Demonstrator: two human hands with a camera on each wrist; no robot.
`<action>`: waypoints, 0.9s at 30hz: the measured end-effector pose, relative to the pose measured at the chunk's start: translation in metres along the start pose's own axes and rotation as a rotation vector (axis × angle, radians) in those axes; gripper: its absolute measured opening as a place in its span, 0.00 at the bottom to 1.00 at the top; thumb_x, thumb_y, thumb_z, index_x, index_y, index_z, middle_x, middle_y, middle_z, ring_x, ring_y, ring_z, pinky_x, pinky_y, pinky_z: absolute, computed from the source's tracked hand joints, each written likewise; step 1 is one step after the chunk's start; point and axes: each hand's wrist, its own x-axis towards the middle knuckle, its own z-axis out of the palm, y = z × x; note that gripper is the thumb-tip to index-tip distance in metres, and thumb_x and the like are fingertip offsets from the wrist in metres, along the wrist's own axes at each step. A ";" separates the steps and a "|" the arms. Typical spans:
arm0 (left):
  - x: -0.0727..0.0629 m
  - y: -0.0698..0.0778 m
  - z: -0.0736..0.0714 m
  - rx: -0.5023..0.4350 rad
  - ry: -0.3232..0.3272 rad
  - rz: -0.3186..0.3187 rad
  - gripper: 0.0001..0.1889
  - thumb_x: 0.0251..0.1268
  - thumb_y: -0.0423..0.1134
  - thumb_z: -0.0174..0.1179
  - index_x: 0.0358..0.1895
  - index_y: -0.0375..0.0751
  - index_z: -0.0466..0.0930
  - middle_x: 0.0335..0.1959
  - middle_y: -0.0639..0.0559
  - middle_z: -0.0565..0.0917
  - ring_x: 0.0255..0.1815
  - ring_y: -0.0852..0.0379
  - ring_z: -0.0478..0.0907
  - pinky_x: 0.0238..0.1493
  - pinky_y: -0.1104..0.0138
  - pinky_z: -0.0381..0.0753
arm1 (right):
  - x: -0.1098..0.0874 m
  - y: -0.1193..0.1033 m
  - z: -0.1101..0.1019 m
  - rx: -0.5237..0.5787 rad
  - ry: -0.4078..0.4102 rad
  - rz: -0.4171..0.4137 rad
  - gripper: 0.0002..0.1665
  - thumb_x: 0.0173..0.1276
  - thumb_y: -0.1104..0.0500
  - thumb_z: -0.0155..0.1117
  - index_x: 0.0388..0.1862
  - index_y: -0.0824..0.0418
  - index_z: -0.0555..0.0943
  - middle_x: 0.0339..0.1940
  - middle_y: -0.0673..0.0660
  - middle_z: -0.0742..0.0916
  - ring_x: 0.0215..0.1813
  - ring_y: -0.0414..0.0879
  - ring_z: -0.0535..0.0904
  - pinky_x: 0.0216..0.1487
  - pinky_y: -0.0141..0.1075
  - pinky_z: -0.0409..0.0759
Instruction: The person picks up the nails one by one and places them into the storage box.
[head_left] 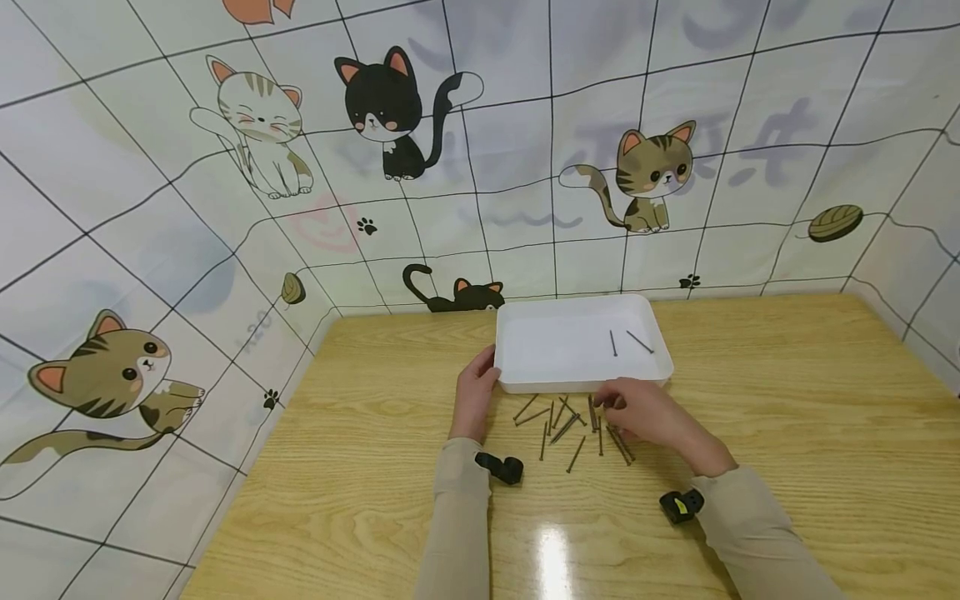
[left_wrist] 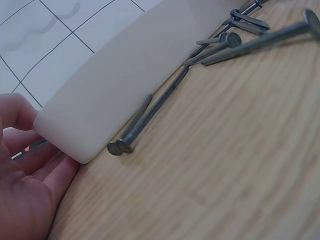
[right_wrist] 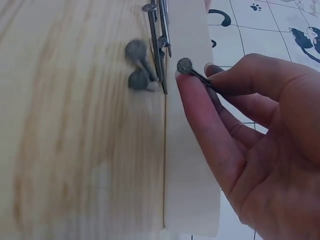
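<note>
Tray, one: white, shallow, rectangular with rounded corners [head_left: 570, 387], set at the back of the light wood-grain surface [head_left: 360, 467], near the wall. Contents: two slender grey metal nails [head_left: 613, 343], lying apart towards its right end.

Nails, loose: over a dozen grey, flat-headed metal pieces [head_left: 576, 455], scattered before the tray, some crossing or touching; exact count I cannot tell.

Left hand [head_left: 474, 396]: gripping the tray's near left corner, fingers bent about it.

Right hand [head_left: 648, 410]: held narrow, thumb and forefinger pinching one flat-headed grey nail [right_wrist: 185, 66] just beside the tray's front wall.

Sleeves: beige [head_left: 461, 517], a small black device [head_left: 501, 468] at each wrist.

Wall covering: white, black-gridded, printed with cartoon cats [head_left: 517, 208].
</note>
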 end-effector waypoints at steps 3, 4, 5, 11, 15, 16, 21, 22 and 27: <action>0.000 0.001 -0.001 -0.004 0.000 0.004 0.24 0.59 0.30 0.49 0.61 0.46 0.69 0.57 0.53 0.73 0.59 0.58 0.66 0.57 0.62 0.64 | 0.001 -0.003 0.000 0.006 0.030 -0.031 0.14 0.61 0.66 0.51 0.45 0.63 0.77 0.36 0.56 0.80 0.32 0.44 0.75 0.25 0.34 0.76; 0.000 0.001 -0.001 -0.004 0.000 0.005 0.24 0.59 0.30 0.49 0.60 0.45 0.69 0.57 0.53 0.73 0.59 0.58 0.66 0.57 0.62 0.64 | 0.001 -0.004 -0.001 0.012 0.043 -0.035 0.13 0.62 0.65 0.50 0.45 0.62 0.77 0.36 0.57 0.80 0.33 0.45 0.75 0.25 0.34 0.76; 0.000 0.001 -0.001 -0.007 0.000 0.007 0.24 0.59 0.30 0.49 0.60 0.45 0.69 0.57 0.52 0.73 0.59 0.58 0.66 0.57 0.61 0.64 | 0.001 -0.005 -0.001 0.018 0.058 -0.042 0.13 0.62 0.65 0.51 0.45 0.62 0.77 0.37 0.58 0.80 0.34 0.45 0.76 0.26 0.34 0.77; 0.001 0.001 -0.001 -0.023 0.000 0.008 0.24 0.58 0.30 0.49 0.60 0.45 0.69 0.57 0.52 0.73 0.59 0.57 0.66 0.57 0.61 0.64 | 0.002 -0.008 -0.005 0.158 0.116 -0.041 0.17 0.64 0.62 0.52 0.51 0.64 0.75 0.41 0.63 0.80 0.37 0.51 0.79 0.31 0.38 0.79; 0.001 0.002 -0.001 -0.043 -0.017 0.008 0.24 0.59 0.30 0.49 0.61 0.44 0.69 0.58 0.50 0.72 0.59 0.56 0.65 0.57 0.61 0.64 | 0.002 -0.006 -0.009 0.252 0.152 -0.013 0.19 0.65 0.59 0.54 0.53 0.64 0.74 0.43 0.65 0.80 0.37 0.54 0.80 0.35 0.41 0.79; 0.002 0.002 -0.001 -0.047 -0.022 0.005 0.24 0.59 0.30 0.49 0.61 0.44 0.68 0.58 0.50 0.72 0.60 0.56 0.65 0.57 0.62 0.64 | 0.003 -0.005 -0.010 0.271 0.161 -0.010 0.19 0.65 0.58 0.54 0.53 0.64 0.74 0.43 0.66 0.80 0.37 0.55 0.80 0.35 0.41 0.79; 0.001 0.005 -0.001 -0.062 -0.042 -0.012 0.24 0.60 0.28 0.48 0.62 0.41 0.67 0.60 0.47 0.70 0.62 0.53 0.63 0.59 0.60 0.62 | 0.005 -0.003 -0.012 0.386 0.201 0.001 0.20 0.65 0.55 0.54 0.52 0.65 0.74 0.46 0.68 0.77 0.43 0.60 0.77 0.38 0.40 0.79; 0.001 0.004 -0.002 -0.064 -0.042 -0.017 0.24 0.61 0.28 0.48 0.62 0.40 0.67 0.60 0.47 0.70 0.62 0.52 0.63 0.59 0.60 0.61 | 0.006 -0.003 -0.013 0.400 0.208 0.005 0.20 0.65 0.55 0.54 0.52 0.65 0.74 0.46 0.68 0.77 0.44 0.60 0.76 0.39 0.40 0.79; 0.000 0.004 -0.003 -0.052 -0.026 -0.026 0.23 0.60 0.28 0.48 0.61 0.42 0.68 0.59 0.48 0.71 0.61 0.54 0.64 0.59 0.60 0.62 | 0.011 -0.001 -0.020 0.430 0.210 0.029 0.22 0.66 0.55 0.52 0.55 0.67 0.71 0.49 0.68 0.76 0.47 0.61 0.75 0.41 0.39 0.78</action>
